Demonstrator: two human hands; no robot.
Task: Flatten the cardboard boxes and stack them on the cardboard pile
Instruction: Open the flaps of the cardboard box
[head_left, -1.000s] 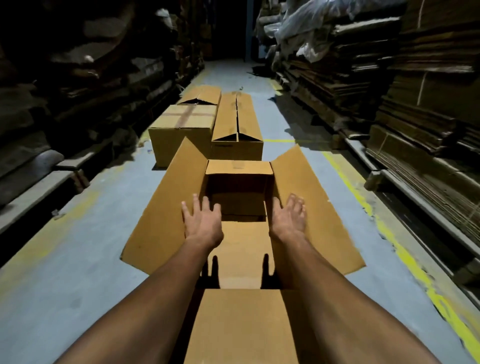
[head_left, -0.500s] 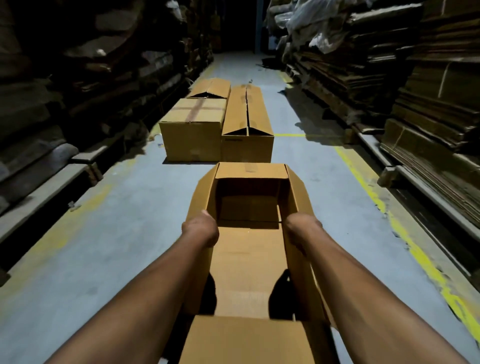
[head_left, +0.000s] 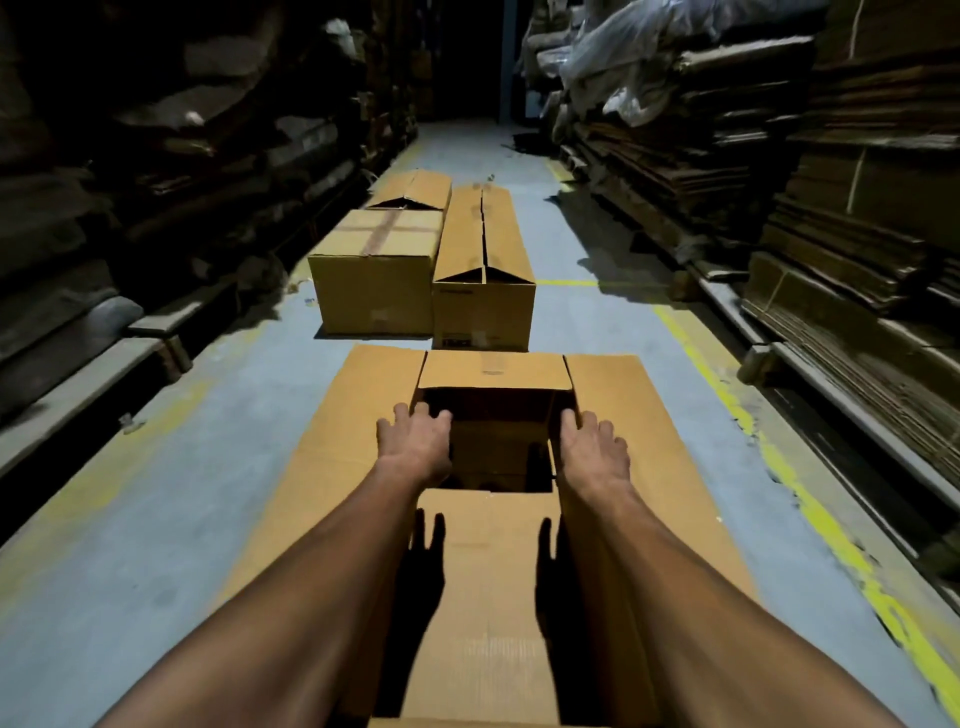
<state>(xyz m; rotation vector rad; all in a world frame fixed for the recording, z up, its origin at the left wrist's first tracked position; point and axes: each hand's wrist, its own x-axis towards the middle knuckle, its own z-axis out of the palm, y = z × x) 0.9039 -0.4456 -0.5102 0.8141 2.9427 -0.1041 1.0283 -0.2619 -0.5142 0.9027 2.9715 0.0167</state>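
Dim aisle: grey floor (head_left: 130, 545) with yellow lines (head_left: 852, 561) between tall shadowed racks (head_left: 156, 156).

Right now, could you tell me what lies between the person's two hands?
In the head view, the dark open cavity of the brown cardboard box lies between the left hand and right hand.

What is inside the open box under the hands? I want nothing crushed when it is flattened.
Inside the open box only bare cardboard shows; its shadowed far end and corners are too dark to judge.

No legible text, dark label on long box (head_left: 483, 312) unreadable
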